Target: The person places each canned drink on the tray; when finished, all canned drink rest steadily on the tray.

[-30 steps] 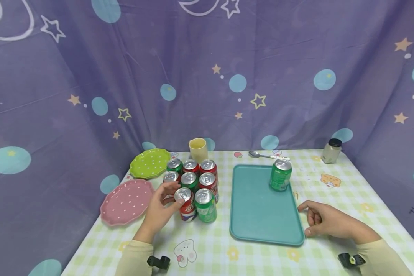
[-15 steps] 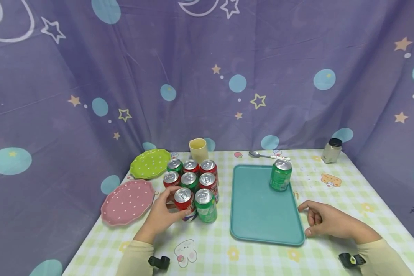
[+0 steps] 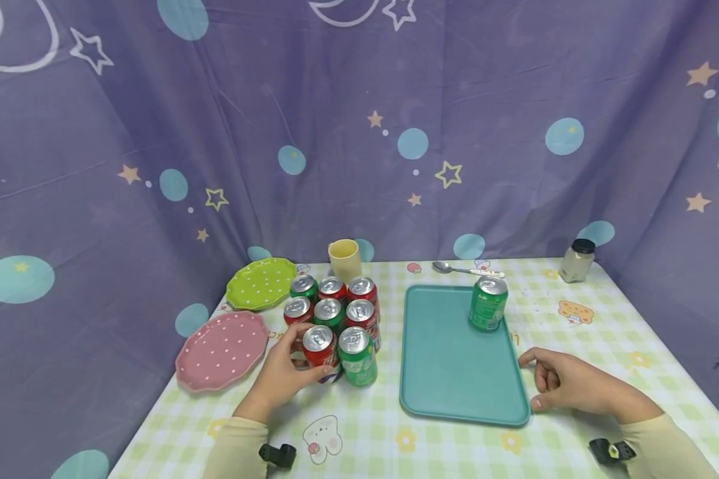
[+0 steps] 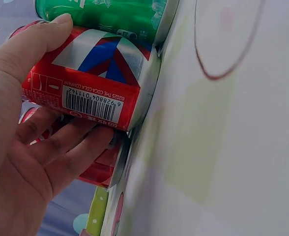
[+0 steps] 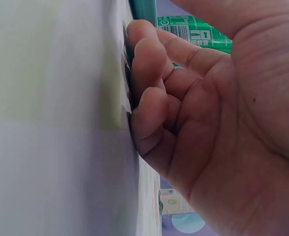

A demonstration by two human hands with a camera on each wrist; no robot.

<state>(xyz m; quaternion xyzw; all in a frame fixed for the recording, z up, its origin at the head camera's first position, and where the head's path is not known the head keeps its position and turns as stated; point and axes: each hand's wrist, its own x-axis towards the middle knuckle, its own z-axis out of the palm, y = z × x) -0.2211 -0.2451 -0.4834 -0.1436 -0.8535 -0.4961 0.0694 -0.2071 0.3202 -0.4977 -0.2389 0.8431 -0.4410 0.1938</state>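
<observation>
Head view, working left to right from my remote seat. Pink dotted plate (image 3: 220, 352) on the left, green dotted plate (image 3: 260, 284) behind it, both on the checked tablecloth (image 3: 449, 452). Next, my left hand (image 3: 277, 374): thumb and fingers grip the front-left red can (image 3: 321, 350), upright in a packed group of eight. Left wrist view shows me the thumb on its barcode side, fingers around the other; that view is dim, so I can't tell whether the can's base rests on the cloth. Front green can (image 3: 357, 359) stands right beside it; three cans form the middle row, its centre can (image 3: 329, 314) green, and three more the back row. Yellow cup (image 3: 344, 261) behind those. Then the teal tray (image 3: 461, 379), with a lone green can (image 3: 488, 304) upright at its far right corner and a spoon (image 3: 467, 271) lying past the far edge. My right hand (image 3: 569, 384) rests on the cloth by the tray's right edge, fingers loosely bent, holding nothing. Black-lidded jar (image 3: 577, 261) stands far right, near the purple curtain (image 3: 347, 80).
</observation>
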